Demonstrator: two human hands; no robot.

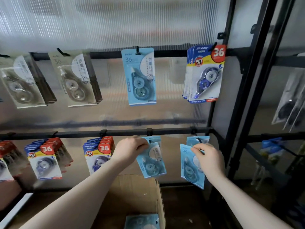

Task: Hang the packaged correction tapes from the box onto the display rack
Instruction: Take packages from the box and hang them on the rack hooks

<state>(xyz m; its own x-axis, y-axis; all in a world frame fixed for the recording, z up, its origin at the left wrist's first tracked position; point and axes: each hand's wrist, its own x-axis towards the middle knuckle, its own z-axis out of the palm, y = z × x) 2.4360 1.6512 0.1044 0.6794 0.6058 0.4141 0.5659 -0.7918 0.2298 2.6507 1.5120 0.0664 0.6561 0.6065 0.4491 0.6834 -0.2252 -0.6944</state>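
My left hand (130,150) grips the top of a light-blue packaged correction tape (151,164) at the hook under the lower rail (125,132), in front of other blue packs hanging there. My right hand (208,160) pinches the top of another light-blue pack (188,167) at the neighbouring hook (198,139) to the right, where more blue packs hang behind it. Below, the open cardboard box (148,192) holds at least one more blue pack (142,221).
The upper rail (170,53) carries a single blue pack (140,76), a blue-and-red "36" pack bundle (204,73) and beige packs (77,78) on the left. More "36" packs (97,154) hang on the lower rail to the left. A black frame post (247,90) stands on the right.
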